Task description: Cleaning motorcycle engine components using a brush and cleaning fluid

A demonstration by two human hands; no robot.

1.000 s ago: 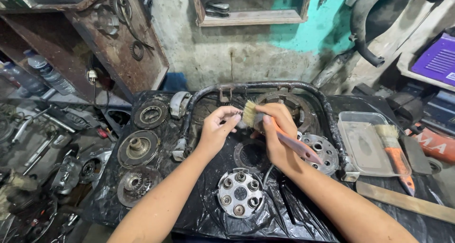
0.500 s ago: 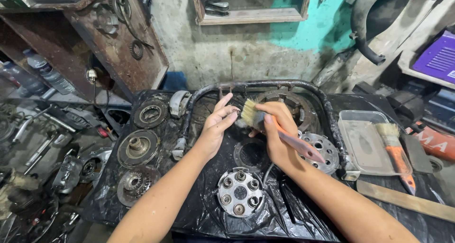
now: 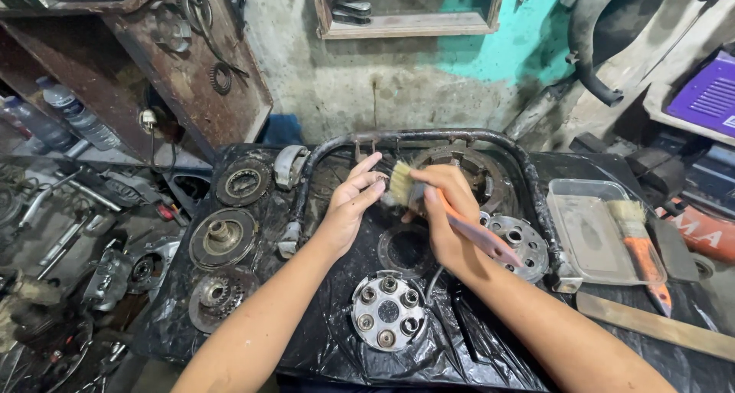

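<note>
My right hand (image 3: 444, 209) grips a paintbrush (image 3: 413, 194) with an orange handle and pale bristles pointing left. My left hand (image 3: 354, 198) is held up beside the bristles, fingers spread, its fingertips touching them; whether a small part lies in it I cannot tell. Both hands hover over a black plastic sheet (image 3: 321, 339). Below them lie a dark ring-shaped part (image 3: 406, 249) and a silver round clutch plate (image 3: 389, 312) with several bosses.
Round metal clutch parts (image 3: 223, 238) lie at the left, a drilled disc (image 3: 521, 240) at the right. A clear tray (image 3: 593, 228) holds a second brush (image 3: 639, 236). A bent black tube frame (image 3: 429, 139) rims the back. A wooden strip (image 3: 658, 325) lies at the right.
My left hand has opened, its fingers now spread against the bristles. The right hand and brush have stayed almost where they were.
</note>
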